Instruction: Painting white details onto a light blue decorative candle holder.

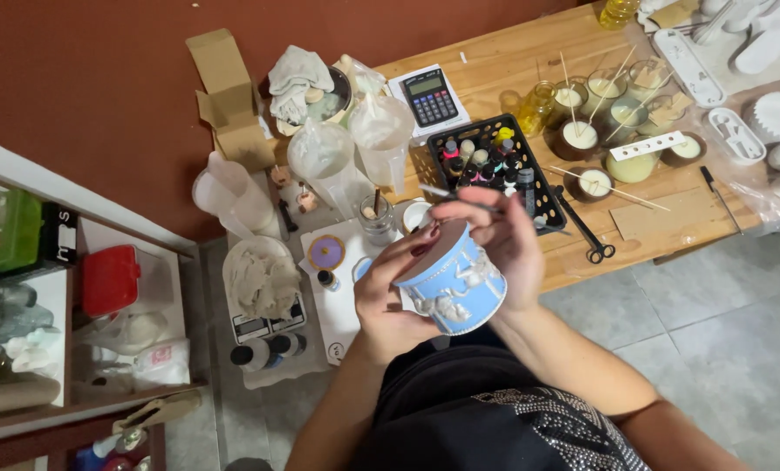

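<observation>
the wooden bench [530,61] spans the top of the view, carrying a black tray of small bottles [493,170], a calculator [430,97] and several filled candle cups with wooden sticks [595,96]. below its near edge, over the person's lap, sits the blue pot with white relief figures [456,281], the left hand [388,296] wrapped around its side in a full grip. the right hand [505,240] rests on the pot's rim, its grip pinched narrow on a thin tool [460,197].

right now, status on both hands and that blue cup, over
Left hand cupped around blue relief cup, held above lap. Right hand at the rim, pinching a thin stick. Nothing between hands and cup.
</observation>
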